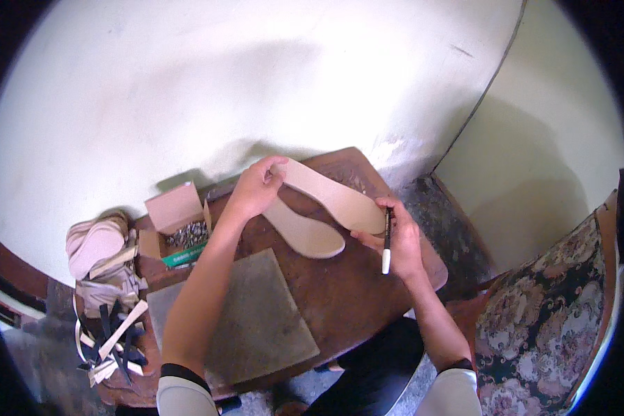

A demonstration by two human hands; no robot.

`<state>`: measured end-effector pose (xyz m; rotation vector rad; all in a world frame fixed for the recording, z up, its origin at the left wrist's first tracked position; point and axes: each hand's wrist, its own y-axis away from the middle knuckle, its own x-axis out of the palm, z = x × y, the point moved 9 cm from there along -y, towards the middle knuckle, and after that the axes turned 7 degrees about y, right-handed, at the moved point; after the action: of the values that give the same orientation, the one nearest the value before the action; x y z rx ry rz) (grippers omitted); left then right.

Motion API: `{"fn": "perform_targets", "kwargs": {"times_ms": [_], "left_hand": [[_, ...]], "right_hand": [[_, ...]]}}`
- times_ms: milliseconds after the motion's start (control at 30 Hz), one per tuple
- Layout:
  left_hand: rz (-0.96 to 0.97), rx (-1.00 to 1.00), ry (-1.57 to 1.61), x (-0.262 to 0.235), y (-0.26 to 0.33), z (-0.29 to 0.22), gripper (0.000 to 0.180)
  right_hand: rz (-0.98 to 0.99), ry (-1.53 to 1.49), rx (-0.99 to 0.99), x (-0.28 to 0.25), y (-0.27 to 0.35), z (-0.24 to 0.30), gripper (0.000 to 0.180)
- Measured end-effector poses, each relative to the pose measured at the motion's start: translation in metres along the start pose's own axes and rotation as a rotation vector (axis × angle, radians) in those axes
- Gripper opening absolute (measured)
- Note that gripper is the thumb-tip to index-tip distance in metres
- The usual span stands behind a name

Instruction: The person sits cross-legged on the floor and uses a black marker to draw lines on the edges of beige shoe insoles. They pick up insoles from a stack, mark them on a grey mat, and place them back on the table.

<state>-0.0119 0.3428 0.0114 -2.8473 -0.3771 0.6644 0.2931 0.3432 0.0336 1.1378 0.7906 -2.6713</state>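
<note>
A beige shoe insole (331,196) is held up over the table between my two hands. Its narrow heel end is pinched in my left hand (258,188), fingers closed. My right hand (405,244) grips the wide toe end at the edge, and also keeps a black marker pen (387,239) with a white end against the fingers, pointing down toward me. Just below the held insole, a second beige insole (304,234) lies flat on the brown table (374,291); its narrow end is hidden behind my left hand.
A grey square board (256,312) lies under my left forearm. Left of it stand an open cardboard box (175,208) of small metal tacks, a stack of insoles (98,249) and a heap of black and cream strips (114,343). A flowered upholstered seat (544,319) is at right; a wall rises behind.
</note>
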Motion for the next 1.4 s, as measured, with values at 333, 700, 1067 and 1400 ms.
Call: {"fn": "perform_targets", "kwargs": {"times_ms": [333, 700, 1067, 1400], "left_hand": [[0.093, -0.035, -0.182, 0.062, -0.051, 0.056, 0.039], [0.002, 0.003, -0.266, 0.064, -0.056, 0.072, 0.039], [-0.053, 0.303, -0.167, 0.043, 0.006, -0.007, 0.031], [-0.03, 0.146, -0.021, -0.081, 0.206, -0.058, 0.022]], "right_hand": [[0.074, 0.126, 0.078, 0.037, -0.013, -0.056, 0.075], [0.095, 0.148, 0.068, 0.05, -0.009, -0.058, 0.076], [-0.056, 0.068, -0.05, 0.022, -0.009, -0.026, 0.059], [0.362, -0.227, -0.485, 0.074, 0.046, 0.186, 0.03]]}}
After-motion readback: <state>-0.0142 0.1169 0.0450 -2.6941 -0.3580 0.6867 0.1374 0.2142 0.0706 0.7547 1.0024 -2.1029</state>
